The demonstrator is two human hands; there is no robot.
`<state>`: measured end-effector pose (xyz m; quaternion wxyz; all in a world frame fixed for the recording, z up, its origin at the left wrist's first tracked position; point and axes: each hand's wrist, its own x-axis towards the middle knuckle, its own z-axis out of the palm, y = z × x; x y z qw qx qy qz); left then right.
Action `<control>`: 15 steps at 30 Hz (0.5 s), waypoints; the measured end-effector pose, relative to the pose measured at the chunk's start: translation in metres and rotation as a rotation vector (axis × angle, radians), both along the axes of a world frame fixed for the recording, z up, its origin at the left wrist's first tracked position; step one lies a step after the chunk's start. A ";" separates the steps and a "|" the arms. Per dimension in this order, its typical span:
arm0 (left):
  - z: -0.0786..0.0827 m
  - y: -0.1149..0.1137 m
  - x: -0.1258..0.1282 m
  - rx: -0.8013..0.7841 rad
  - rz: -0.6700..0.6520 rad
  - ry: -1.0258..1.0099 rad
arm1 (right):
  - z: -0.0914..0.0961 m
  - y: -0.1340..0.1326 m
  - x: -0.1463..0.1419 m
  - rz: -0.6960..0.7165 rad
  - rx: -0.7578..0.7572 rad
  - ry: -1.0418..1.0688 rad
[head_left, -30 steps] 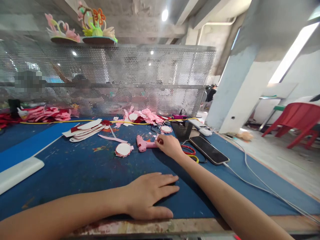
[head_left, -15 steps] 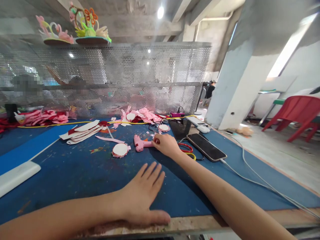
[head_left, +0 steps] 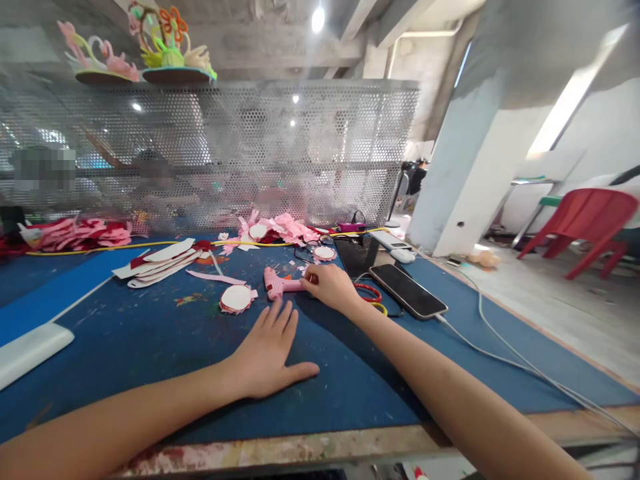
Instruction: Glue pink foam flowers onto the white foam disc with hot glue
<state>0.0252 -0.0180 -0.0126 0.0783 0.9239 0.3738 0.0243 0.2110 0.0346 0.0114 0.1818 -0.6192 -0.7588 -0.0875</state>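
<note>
Since the earlier frame, left hand (head_left: pixel 270 350) has slid forward over the blue tabletop (head_left: pixel 150 333) and lies open, palm down, fingertips just short of the pink glue gun (head_left: pixel 278 285), which lies beside a white disc (head_left: pixel 237 298), its rear gripped by the closed right hand (head_left: pixel 331 287).

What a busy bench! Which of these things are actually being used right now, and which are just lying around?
In use: right hand gripping the pink glue gun; left hand flat on the blue mat; round pink-edged disc close by.
Lying about: phone, black mesh basket, white card cut-outs, pink scrap heap.
</note>
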 end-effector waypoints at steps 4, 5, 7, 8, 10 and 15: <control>0.008 -0.013 0.005 -0.060 -0.133 0.065 | 0.001 -0.012 0.012 0.020 0.033 -0.035; 0.010 -0.014 0.005 -0.074 -0.194 0.057 | 0.001 -0.018 0.019 0.042 0.040 -0.059; 0.013 -0.016 0.004 -0.104 -0.352 0.021 | 0.000 -0.029 0.038 0.135 0.066 -0.142; 0.014 -0.015 0.004 -0.119 -0.434 -0.003 | -0.001 -0.034 0.049 0.236 0.116 -0.253; 0.016 -0.013 0.003 -0.165 -0.586 -0.043 | -0.004 -0.043 0.074 0.384 0.241 -0.433; 0.008 -0.005 0.010 -0.115 -0.259 -0.143 | -0.012 -0.048 0.122 0.311 0.375 -0.447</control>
